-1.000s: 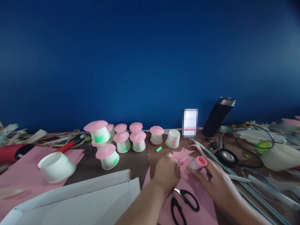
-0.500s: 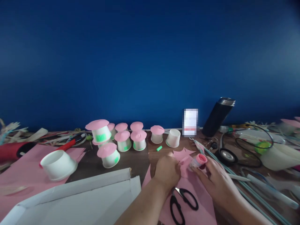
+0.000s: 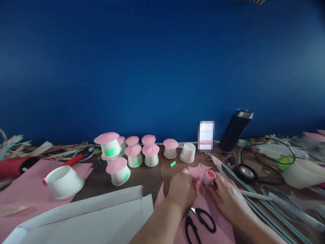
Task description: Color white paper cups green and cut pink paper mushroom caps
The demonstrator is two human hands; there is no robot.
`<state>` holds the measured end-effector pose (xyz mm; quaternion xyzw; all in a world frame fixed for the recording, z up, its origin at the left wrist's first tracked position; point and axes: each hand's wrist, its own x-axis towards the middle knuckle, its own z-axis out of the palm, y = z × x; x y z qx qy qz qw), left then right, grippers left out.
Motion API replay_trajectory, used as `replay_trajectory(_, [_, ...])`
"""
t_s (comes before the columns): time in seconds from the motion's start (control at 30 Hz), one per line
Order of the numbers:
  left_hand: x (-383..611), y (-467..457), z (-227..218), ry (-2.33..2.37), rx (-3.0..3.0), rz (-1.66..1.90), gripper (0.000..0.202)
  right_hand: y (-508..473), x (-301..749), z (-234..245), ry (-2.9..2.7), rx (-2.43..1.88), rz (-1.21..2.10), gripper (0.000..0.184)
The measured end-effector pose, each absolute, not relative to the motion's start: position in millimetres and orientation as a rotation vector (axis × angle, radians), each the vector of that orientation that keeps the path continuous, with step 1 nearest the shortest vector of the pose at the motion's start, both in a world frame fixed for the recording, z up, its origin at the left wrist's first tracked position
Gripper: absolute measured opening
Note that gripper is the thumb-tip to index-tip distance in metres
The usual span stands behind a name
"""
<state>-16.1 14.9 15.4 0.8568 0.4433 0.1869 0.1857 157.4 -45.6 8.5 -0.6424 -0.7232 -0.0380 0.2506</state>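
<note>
My right hand (image 3: 224, 196) grips a small bottle with a pink round end (image 3: 210, 175), which stands over pink paper. My left hand (image 3: 182, 189) is closed beside it, its fingertips at a cut piece of pink paper (image 3: 199, 169); the fingertips are partly hidden. Black-handled scissors (image 3: 200, 220) lie on the larger pink sheet (image 3: 222, 227) between my forearms. Beyond my hands are an upturned white paper cup (image 3: 188, 153), a cup with a pink paper top (image 3: 170, 144) and a short green piece (image 3: 173, 164).
Several pink-topped cups (image 3: 134, 156) stand left of centre. A white cardboard box (image 3: 101, 220) lies at front left, near a white cup (image 3: 64, 183) on pink paper. At right are a black flask (image 3: 233, 132), a stethoscope (image 3: 246, 172) and pale green tubes (image 3: 269, 206).
My right hand has moved the bottle left and slightly down, closer to my left hand. The left hand stays in nearly the same place at the paper. The view has tilted slightly.
</note>
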Motion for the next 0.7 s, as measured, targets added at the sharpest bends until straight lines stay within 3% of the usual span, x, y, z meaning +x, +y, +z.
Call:
replay_trajectory(0.17, [-19,16,15,1.205,2.433,0.548,0.039,-54,167,5,-1.815,-1.749,-0.124,0.024])
replay_trajectory(0.53, [-16,18,13,1.245,2.401,0.544,0.051,-37,151,9,-1.958,-1.764,-0.014,0.026])
replay_trajectory(0.7, [-16,16,15,1.255,2.403,0.522,0.044,-45,159,10,-1.973,-1.798,-0.109,0.025])
